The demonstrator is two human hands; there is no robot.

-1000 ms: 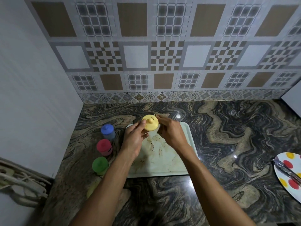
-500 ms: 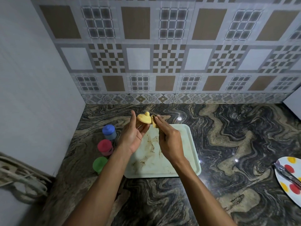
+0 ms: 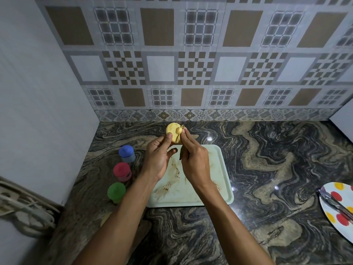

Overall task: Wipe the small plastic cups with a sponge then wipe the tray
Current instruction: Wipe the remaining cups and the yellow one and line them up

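You've got the small yellow plastic cup (image 3: 174,133) up in the air over the far edge of the stained pale green tray (image 3: 222,175), w/ your left hand (image 3: 159,155) pinching it from the left. Your right hand (image 3: 194,159) is pinched on its right side, prob w/ a sponge, can't tell. Blue cup (image 3: 126,153), red cup (image 3: 122,171), green cup (image 3: 116,192) sit in a row on the dark marbled surface (image 3: 277,169), left of the tray.

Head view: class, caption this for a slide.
Both hands wipe a yellow cup above the stained tray.
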